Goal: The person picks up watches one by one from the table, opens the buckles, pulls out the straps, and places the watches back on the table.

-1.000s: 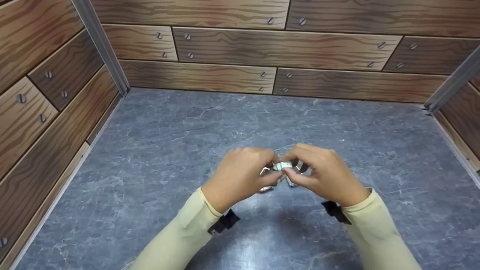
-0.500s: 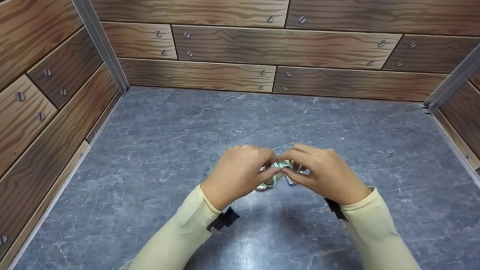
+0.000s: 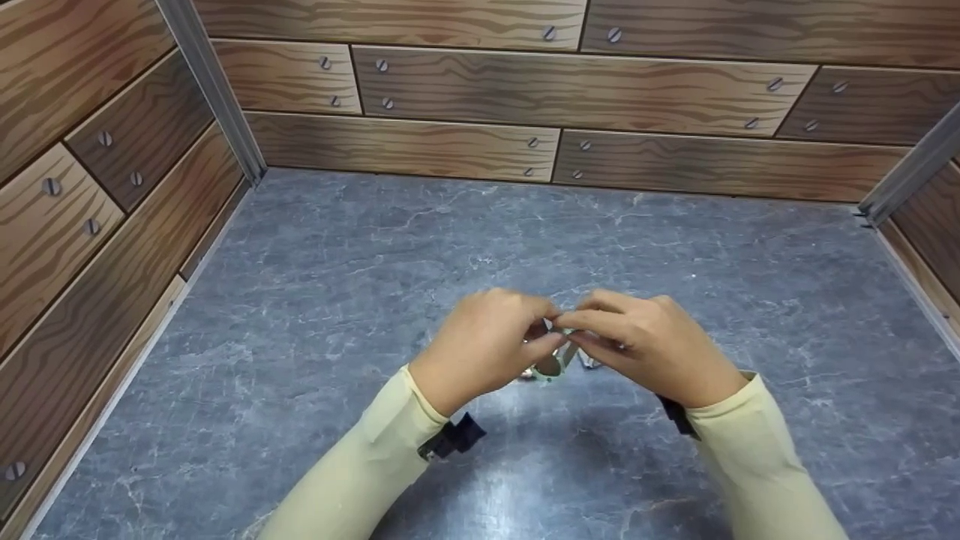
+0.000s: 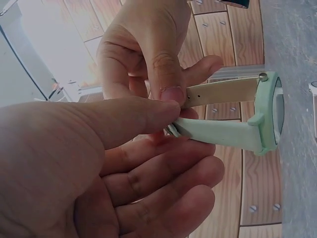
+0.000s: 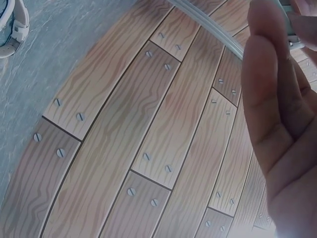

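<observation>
A mint-green wristwatch (image 4: 268, 119) hangs between my two hands, its strap drawn up into a loop and its dial facing down toward the table. The left hand (image 3: 487, 345) pinches the buckle (image 4: 172, 130) end between thumb and forefinger, its other fingers loosely bent below. Thumb and fingers of the right hand (image 3: 649, 341) pinch the other strap end (image 4: 223, 93), which has small holes and a beige inner side. Both sets of fingertips meet at the buckle. They partly hide it, so whether the strap passes through cannot be told.
On the grey marbled table (image 3: 360, 247) lies another watch with a pale strap (image 3: 590, 361); the right wrist view shows a white-strapped watch (image 5: 19, 27). Something shiny (image 3: 528, 373) sits partly hidden below the left hand. Wood-patterned walls (image 3: 465, 90) enclose the table.
The watch has turned from lying across the fingertips to hanging below them as a loop. The right fingers have straightened and drawn closer over the strap end; the left hand has barely moved.
</observation>
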`<state>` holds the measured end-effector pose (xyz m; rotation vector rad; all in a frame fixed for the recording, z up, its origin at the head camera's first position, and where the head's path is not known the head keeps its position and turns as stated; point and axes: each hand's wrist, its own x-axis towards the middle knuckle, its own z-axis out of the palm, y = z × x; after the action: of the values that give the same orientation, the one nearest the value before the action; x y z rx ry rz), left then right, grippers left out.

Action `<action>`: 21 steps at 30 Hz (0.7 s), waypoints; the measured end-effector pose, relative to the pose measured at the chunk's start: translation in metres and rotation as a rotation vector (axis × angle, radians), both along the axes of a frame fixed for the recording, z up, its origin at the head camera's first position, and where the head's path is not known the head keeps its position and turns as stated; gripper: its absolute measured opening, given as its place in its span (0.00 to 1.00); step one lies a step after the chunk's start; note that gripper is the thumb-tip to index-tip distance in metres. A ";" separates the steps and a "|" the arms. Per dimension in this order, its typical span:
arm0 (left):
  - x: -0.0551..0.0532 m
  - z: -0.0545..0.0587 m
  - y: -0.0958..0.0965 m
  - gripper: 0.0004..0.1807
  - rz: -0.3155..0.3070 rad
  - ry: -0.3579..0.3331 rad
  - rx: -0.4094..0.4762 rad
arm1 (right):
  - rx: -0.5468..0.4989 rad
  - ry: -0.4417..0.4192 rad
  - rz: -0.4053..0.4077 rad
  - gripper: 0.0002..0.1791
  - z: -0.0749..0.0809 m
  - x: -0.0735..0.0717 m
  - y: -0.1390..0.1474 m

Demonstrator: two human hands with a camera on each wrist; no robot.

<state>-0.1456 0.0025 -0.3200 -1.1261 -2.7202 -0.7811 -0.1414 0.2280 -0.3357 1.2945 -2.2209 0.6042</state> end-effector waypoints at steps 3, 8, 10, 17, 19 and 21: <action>-0.001 0.000 0.000 0.10 0.008 -0.023 -0.006 | 0.009 -0.001 -0.017 0.20 0.000 0.000 0.000; -0.002 0.000 0.001 0.09 0.010 -0.043 -0.007 | 0.024 -0.001 -0.033 0.19 0.001 0.001 0.001; -0.002 0.001 0.001 0.09 0.010 -0.048 -0.003 | 0.028 -0.003 -0.041 0.17 0.001 0.001 0.000; 0.001 0.002 0.001 0.08 -0.009 -0.051 0.020 | 0.074 0.000 -0.122 0.10 0.002 0.004 -0.003; 0.001 0.002 0.000 0.08 -0.012 -0.035 0.024 | 0.085 0.004 -0.121 0.11 0.003 0.004 -0.004; 0.002 0.001 0.000 0.07 -0.015 -0.021 0.026 | 0.095 0.009 -0.106 0.13 0.003 0.005 -0.005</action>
<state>-0.1438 0.0028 -0.3185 -1.1412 -2.7137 -0.8329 -0.1368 0.2234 -0.3322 1.2131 -2.3186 0.4576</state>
